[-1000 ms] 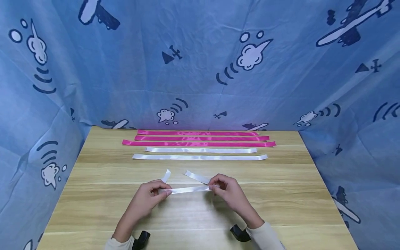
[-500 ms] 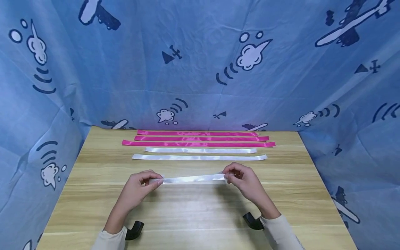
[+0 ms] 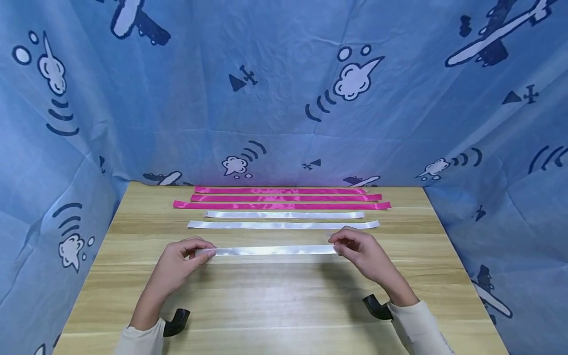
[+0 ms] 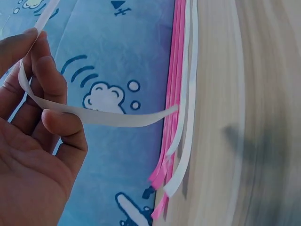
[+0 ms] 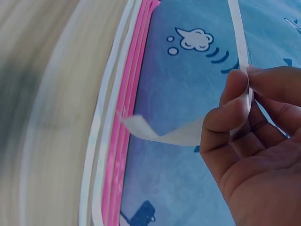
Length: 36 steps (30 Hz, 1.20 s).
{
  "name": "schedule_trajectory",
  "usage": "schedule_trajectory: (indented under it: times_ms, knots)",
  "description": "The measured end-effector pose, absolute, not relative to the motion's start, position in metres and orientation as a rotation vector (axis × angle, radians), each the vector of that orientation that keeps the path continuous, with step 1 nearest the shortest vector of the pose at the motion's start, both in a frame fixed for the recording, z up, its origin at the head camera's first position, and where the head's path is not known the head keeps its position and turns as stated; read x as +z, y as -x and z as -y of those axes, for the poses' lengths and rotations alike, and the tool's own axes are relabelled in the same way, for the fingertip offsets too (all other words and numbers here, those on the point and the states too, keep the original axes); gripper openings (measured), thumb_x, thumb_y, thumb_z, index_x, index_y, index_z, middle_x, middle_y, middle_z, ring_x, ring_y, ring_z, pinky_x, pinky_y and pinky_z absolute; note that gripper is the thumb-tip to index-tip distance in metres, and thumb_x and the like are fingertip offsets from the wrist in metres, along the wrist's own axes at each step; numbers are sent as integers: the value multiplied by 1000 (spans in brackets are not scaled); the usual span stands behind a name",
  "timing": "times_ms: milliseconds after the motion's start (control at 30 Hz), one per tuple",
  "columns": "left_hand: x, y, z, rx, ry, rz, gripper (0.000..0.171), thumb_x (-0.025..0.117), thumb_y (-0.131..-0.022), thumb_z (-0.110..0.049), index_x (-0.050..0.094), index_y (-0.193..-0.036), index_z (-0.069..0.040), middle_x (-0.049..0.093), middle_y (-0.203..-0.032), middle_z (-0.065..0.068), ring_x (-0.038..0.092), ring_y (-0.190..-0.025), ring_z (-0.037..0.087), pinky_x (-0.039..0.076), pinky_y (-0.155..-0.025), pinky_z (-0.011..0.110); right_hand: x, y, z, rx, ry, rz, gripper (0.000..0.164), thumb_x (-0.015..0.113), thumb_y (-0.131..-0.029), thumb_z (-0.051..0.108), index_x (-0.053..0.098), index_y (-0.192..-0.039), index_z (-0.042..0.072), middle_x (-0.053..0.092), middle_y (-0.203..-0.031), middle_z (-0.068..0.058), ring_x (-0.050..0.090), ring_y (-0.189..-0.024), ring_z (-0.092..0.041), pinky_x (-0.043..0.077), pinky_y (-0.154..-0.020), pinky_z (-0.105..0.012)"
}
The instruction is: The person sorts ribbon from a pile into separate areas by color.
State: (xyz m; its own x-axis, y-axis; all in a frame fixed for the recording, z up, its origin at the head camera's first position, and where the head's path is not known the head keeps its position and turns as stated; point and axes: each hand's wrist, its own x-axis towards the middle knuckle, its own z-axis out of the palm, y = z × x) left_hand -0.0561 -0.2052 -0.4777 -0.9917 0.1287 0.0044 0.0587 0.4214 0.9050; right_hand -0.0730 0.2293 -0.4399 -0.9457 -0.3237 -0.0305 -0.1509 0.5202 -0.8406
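A white satin ribbon (image 3: 275,250) is stretched nearly level between both hands, held above the table. My left hand (image 3: 179,261) pinches it between thumb and index finger near the left end. The right hand (image 3: 366,254) pinches the other end in the same way. In the left wrist view, a loose tail of the ribbon (image 4: 113,118) curves out past the left hand (image 4: 42,127). Another tail of that ribbon (image 5: 181,134) hangs curled beyond the right hand (image 5: 258,127) in the right wrist view.
Two white ribbons (image 3: 284,225) lie straight across the wooden table (image 3: 275,305). Behind them, three pink ribbons (image 3: 284,205) lie parallel near the back edge. A blue printed cloth (image 3: 275,108) hangs behind and at both sides.
Both hands have moved apart and somewhat toward the back, drawing the white ribbon out into a longer stretch. Its loose ends, visible beyond the hands earlier, no longer show in the head view.
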Motion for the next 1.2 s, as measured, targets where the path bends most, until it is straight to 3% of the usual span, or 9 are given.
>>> schedule_trajectory:
  times_ms: [500,900,1200]
  knots:
    - [-468,54,229,1600,-66,-2689,14,77,-97,-23,80,-102,-11,74,-94,-1,54,-77,11,44,-65,25,-435,77,-263,-1213,516,-2699,22,66,-99,-4,73,-105,15,68,-101,2,60,-85,-9,54,-74,-24]
    - [-470,56,244,1601,-52,-2753,14,76,-98,-21,80,-104,-9,74,-93,-11,58,-77,7,48,-65,21,-431,77,-280,-1106,506,-2778,17,72,-95,-2,74,-100,14,68,-98,0,60,-85,-7,55,-76,-22]
    - [-467,56,251,1564,43,-2763,19,75,-99,-24,80,-105,-7,77,-98,-4,60,-82,5,50,-68,20,-424,75,-294,-1056,326,-2787,12,70,-98,1,72,-97,13,68,-97,-6,59,-83,-10,52,-73,-25]
